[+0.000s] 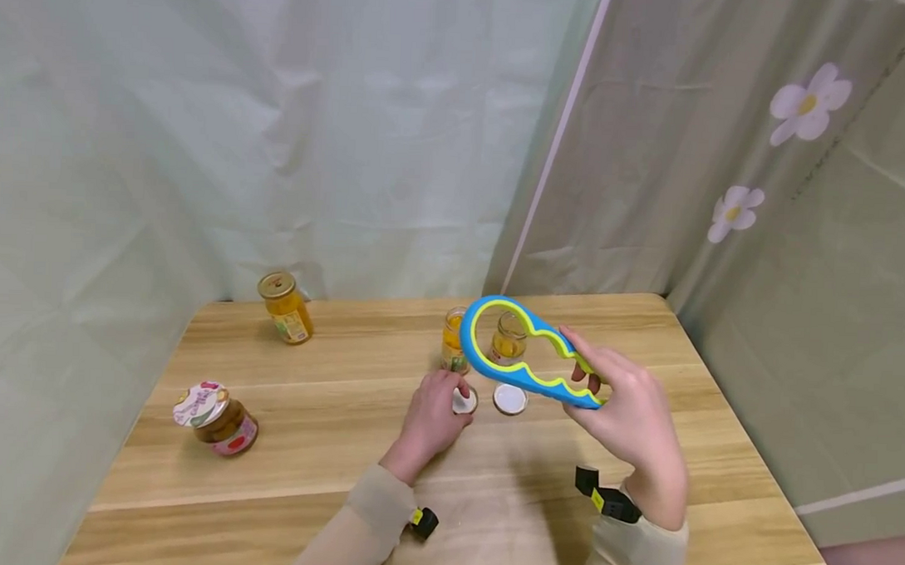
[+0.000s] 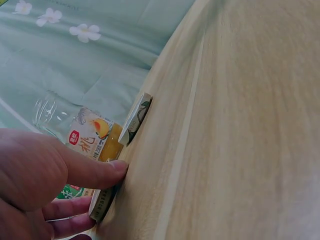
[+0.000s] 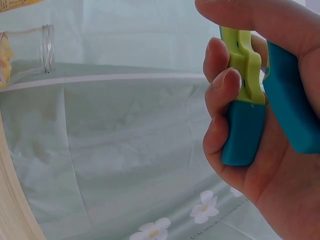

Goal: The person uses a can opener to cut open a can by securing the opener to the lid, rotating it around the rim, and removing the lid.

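My left hand [image 1: 430, 415] is low over the table, its thumb and fingers pinching the edge of a jar lid [image 1: 464, 401]. That lid [image 2: 102, 204] lies white inside up, partly hidden by the fingers. To its right lies a second lid [image 1: 511, 398], also inside up. My right hand [image 1: 631, 405] grips a blue and green jar opener [image 1: 549, 388] by its handles, holding it above the table. Behind the opener stand two lidless glass jars of yellow-orange fruit, one jar [image 1: 454, 357] just beyond the left hand, the other jar [image 1: 508, 344] seen through the loop.
A gold-lidded jar of yellow fruit [image 1: 290, 318] stands at the back left. Nearer on the left is a jar with a patterned paper cover [image 1: 226, 428]. A pale curtain [image 1: 382, 147] hangs behind the wooden table [image 1: 326, 478].
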A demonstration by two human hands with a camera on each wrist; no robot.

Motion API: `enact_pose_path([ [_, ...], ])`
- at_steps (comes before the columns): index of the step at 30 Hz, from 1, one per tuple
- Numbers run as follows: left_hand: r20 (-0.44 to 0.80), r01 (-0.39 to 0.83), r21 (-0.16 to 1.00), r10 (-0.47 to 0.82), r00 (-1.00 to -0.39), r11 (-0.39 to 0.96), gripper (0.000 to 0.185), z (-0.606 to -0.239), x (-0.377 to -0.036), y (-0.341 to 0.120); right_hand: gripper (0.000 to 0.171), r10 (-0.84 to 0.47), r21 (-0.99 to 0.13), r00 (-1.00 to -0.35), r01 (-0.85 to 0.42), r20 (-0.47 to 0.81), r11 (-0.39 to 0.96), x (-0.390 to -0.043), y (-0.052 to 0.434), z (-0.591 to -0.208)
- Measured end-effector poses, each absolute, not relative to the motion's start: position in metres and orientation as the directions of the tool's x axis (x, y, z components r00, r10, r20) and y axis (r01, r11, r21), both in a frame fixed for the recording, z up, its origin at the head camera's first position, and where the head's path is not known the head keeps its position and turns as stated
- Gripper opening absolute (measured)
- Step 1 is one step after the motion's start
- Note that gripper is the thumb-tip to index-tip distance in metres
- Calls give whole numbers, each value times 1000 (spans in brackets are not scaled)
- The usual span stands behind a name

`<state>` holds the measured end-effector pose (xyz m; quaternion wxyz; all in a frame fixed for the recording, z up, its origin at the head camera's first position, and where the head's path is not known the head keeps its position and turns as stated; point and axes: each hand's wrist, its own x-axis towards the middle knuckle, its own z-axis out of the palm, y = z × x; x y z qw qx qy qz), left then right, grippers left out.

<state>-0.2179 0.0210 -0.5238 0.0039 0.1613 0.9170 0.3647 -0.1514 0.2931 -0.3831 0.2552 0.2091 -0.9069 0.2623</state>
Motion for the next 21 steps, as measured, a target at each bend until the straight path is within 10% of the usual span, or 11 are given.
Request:
enact_pose_path([
  [21,91,255,680,265,-960,688,38,-524,-216,19,91,-249,-378,-780,-522,574,764,-150,294,-381],
])
